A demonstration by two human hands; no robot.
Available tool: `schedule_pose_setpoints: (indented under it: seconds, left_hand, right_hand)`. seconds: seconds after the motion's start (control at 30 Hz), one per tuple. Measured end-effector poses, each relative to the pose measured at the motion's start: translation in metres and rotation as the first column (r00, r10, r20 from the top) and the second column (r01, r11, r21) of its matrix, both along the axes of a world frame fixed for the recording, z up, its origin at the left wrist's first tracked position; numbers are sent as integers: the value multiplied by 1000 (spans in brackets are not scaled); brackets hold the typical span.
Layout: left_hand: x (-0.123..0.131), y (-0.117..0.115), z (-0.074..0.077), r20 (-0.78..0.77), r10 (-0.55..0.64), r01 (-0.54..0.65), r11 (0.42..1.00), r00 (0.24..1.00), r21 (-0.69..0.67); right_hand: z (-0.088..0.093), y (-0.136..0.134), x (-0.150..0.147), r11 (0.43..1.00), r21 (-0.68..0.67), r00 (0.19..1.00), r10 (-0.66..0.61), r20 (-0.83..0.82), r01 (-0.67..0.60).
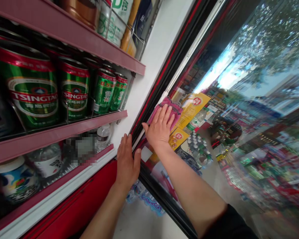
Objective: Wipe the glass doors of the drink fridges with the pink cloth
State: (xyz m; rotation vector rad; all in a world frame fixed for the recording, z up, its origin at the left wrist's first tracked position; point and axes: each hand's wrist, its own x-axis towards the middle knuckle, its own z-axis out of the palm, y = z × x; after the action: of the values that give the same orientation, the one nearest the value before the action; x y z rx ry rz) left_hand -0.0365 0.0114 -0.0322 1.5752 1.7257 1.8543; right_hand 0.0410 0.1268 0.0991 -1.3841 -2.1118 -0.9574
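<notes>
a crumpled pink terry cloth with a darker ruffled trim (176, 109) lies against the large clear glass door with a black frame (241, 109), close to the door's edge nearest the fridge and above its lower corner on that side. the right hand (160, 127) is spread flat over it, its grip pressing rather than clamped: fingers straight and near each other, thumb apart.

the left hand (127, 162) holds nothing that shows; its grip is unclamped, fingers side by side and thumb apart, by the upright white fridge frame (161, 43) where that meets the black rubber seal (180, 46). whether the fingertips touch there, i cannot tell.

the work looks like wiping, judged to be under way and not finished, since the cloth is pressed to the pane. it covers only a small patch beside the slim silver metal strip (194, 47); the broad stretch toward the far edge has no cloth on it. how much is already done cannot be told: reflections and blur hide any streaks or smears. the green-and-red metal beer cans (74, 88) stand in rows behind the shelf's front edge, apart from both hands.
</notes>
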Motion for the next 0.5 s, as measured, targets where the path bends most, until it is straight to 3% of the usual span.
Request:
schedule_pose_setpoints:
  seconds: [0.13, 0.27, 0.5]
  left_hand:
    - [-3, 3, -6, -26, 14, -14, 1000, 1000, 0]
    - [-3, 8, -11, -29, 20, -20, 1000, 999, 0]
    - [2, 6, -21, -91, -20, 20, 1000, 996, -3]
  right_hand:
    - [-18, -1, 2, 1000, -31, 999, -1, 36, 2]
    - [-15, -3, 12, 997, -80, 995, 11, 103, -3]
    - [-18, -30, 65, 982, -191, 980, 25, 197, 13]
